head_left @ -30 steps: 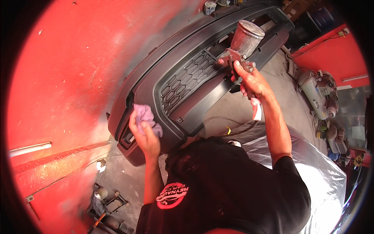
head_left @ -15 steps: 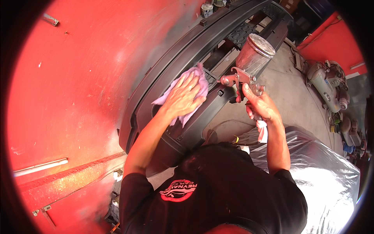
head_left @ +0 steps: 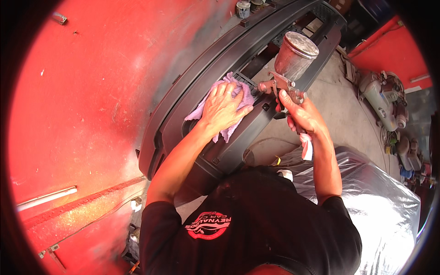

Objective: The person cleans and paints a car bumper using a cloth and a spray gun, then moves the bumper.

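Observation:
A dark grey car bumper [head_left: 183,103] stretches from the lower middle to the far right. Pressed against it, a crumpled purple cloth [head_left: 243,94] lies under my left hand [head_left: 222,107], whose fingers rest over the cloth, slightly bent. My right hand [head_left: 302,114] is wrapped around the handle of a spray gun [head_left: 282,85], holding it upright just right of the cloth. On top of the gun sits a paint-stained cup [head_left: 297,55] with a lid. A strip of pale material [head_left: 306,145] hangs below that hand; what it belongs to is partly hidden by the fingers.
A red wall [head_left: 91,91] rises close on the left. Clear plastic sheeting [head_left: 366,197] covers something at lower right. An air compressor [head_left: 382,101] stands on the floor at far right. Paint cans [head_left: 243,9] sit beyond the bumper. A hose [head_left: 270,140] curves across the floor.
My left hand and the cloth have slid a little to the right along the bumper. The spray gun in my right hand has shifted slightly left and away from me.

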Available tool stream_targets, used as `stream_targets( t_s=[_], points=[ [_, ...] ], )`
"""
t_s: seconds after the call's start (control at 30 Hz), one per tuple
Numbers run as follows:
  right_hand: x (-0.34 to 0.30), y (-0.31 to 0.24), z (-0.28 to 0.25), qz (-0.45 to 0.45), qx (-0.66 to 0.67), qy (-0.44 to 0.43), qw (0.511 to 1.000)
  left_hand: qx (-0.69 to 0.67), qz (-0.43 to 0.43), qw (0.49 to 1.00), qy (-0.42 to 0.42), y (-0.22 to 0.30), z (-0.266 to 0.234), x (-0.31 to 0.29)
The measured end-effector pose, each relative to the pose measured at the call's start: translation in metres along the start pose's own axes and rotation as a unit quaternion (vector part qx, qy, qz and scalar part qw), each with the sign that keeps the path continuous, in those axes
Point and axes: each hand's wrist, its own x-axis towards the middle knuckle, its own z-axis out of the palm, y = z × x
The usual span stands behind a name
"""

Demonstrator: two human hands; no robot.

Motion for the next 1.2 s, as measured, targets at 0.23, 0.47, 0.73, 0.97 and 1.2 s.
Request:
stream_targets(
  t_s=[0.23, 0.47, 0.73, 0.97, 1.2],
  points=[
    [0.006, 0.008, 0.006, -0.003, 0.023, -0.002, 1.0, 0.063, -0.077, 0.995, 0.02, 0.029, 0.008, 0.029],
    [0.003, 0.01, 0.005, 0.001, -0.022, -0.007, 1.0, 0.072, -0.047, 0.995, -0.045, 0.021, 0.006, 0.04],
    [0.008, -0.001, 0.001, -0.057, 0.014, 0.038, 0.998, -0.038, -0.191, 0.981, 0.003, 0.024, -0.007, -0.078],
    [0.047, -0.028, 0.023, -0.017, -0.112, -0.073, 0.991, -0.026, -0.266, 0.964, -0.018, 0.043, -0.021, -0.107],
    [0.048, -0.035, 0.026, -0.018, -0.151, -0.082, 0.985, -0.036, -0.274, 0.961, -0.009, 0.041, -0.017, -0.111]
  ],
)
